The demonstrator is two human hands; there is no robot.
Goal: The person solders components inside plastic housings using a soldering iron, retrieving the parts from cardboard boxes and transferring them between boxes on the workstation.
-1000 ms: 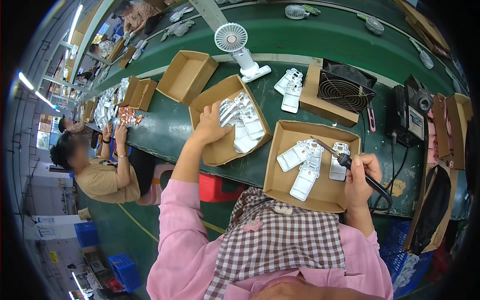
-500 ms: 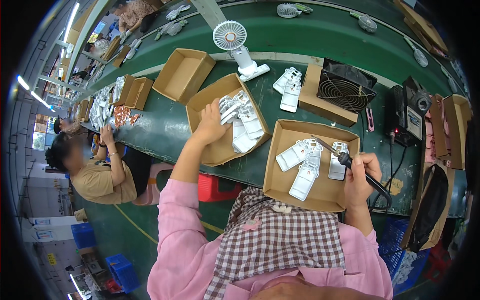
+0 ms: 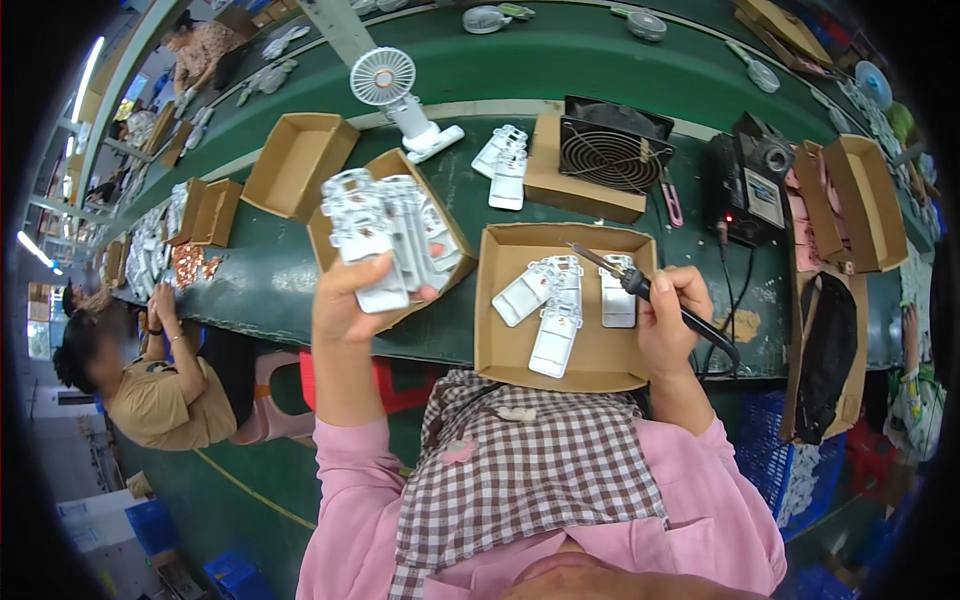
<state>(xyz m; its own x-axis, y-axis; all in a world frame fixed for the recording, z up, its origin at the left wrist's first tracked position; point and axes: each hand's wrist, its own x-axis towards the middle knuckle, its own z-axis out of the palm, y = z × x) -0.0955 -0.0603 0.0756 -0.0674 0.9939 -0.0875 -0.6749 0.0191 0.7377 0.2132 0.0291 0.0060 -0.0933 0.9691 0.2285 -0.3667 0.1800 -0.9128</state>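
Note:
My left hand (image 3: 345, 302) is closed around a fanned stack of white plastic housings (image 3: 362, 238), lifted above a cardboard box (image 3: 458, 268). The stack hides much of that box's inside. In my right hand (image 3: 675, 312) is a soldering iron (image 3: 634, 282), gripped by its black handle like a pen. Its metal tip points up and left, above a second, shallow cardboard box (image 3: 615, 358). Several white housings (image 3: 553, 343) lie in this box, some overlapping at the left, and a single housing (image 3: 618, 300) apart at the right, under the iron.
Behind stand a white fan (image 3: 384, 80), loose white housings (image 3: 507, 178), a black-grilled fan (image 3: 615, 150) on cardboard and pink tweezers (image 3: 670, 198). At right is the black soldering station (image 3: 745, 190) with its cable. Another person (image 3: 170, 385) sits at the left. An open box (image 3: 300, 160) stands back left.
My left hand has come up out of the left box with a stack of white housings. My right hand still holds the soldering iron over the other box. The whole view has shifted.

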